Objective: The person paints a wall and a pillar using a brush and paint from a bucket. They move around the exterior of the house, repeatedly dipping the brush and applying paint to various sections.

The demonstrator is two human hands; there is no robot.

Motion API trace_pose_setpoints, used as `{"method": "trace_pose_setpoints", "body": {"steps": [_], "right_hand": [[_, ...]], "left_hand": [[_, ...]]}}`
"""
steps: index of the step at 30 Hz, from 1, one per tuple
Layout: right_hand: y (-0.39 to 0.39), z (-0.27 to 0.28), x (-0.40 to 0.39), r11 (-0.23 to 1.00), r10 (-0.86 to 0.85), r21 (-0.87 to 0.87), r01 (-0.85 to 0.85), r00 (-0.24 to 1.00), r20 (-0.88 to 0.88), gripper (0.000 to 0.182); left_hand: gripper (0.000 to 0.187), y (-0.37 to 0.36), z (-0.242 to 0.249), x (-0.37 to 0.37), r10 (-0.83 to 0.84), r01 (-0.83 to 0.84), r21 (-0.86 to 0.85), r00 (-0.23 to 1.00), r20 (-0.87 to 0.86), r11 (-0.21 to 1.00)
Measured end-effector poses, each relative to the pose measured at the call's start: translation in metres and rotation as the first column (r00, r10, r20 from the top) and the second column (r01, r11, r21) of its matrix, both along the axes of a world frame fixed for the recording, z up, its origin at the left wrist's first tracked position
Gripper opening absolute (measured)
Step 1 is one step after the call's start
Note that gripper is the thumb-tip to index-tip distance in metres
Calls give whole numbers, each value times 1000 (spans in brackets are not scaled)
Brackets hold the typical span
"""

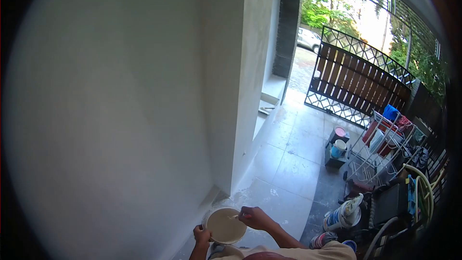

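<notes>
Beige shirt (334,251) sits nearest; my left hand (202,234) curls on the edge of the bucket (206,220); opposite, my right hand (255,217) is folded round a pale tool (235,216).

Daylight floods in over by the gate (363,78), and the sky (373,17) behind it burns out to white. The floor tiles (294,168) in here pick up a pale sheen, while the broad wall (115,115) beside us sits in soft grey shade. Around the bucket (210,213) it's dimmer but even, with the finer detail smeared. The gate bows with the wide lens, the right-hand edge goes murky, and the corners drop to black
</notes>
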State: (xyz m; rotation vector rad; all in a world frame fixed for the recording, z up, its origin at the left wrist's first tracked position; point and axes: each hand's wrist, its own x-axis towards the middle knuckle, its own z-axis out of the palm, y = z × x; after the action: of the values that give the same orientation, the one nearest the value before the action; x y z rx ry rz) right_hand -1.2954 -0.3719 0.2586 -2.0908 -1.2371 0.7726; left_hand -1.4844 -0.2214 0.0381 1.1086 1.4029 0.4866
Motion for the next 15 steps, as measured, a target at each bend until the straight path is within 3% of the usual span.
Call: {"method": "trace_pose_setpoints", "body": {"steps": [1, 5, 9, 13, 14, 15], "right_hand": [[10, -14, 14, 1000, 0, -15, 0, 1000, 18, 28], [41, -83, 68, 999, -36, -19, 38, 993, 109, 27], [50, -114, 146, 992, -37, -112, 58, 983, 178, 27], [42, -114, 241, 984, -109, -118, 133, 976, 187, 28], [25, -125, 260, 983, -95, -138, 122, 977, 190, 28], [20, -134, 292, 985, -83, -129, 113, 973, 216, 28]], "left_hand": [[46, 5, -11, 16, -44, 45, 42, 999, -15, 998], [49, 13, 28, 99, -184, 184, -9, 982, 44, 983], [51, 8, 81, 195, -278, 299, -114, 946, 168, 947], [48, -7, 83, 307, -350, 363, -49, 920, 178, 930], [53, -14, 89, 333, -334, 365, -165, 924, 186, 916], [54, -18, 88, 371, -361, 383, -121, 917, 167, 916]]}}
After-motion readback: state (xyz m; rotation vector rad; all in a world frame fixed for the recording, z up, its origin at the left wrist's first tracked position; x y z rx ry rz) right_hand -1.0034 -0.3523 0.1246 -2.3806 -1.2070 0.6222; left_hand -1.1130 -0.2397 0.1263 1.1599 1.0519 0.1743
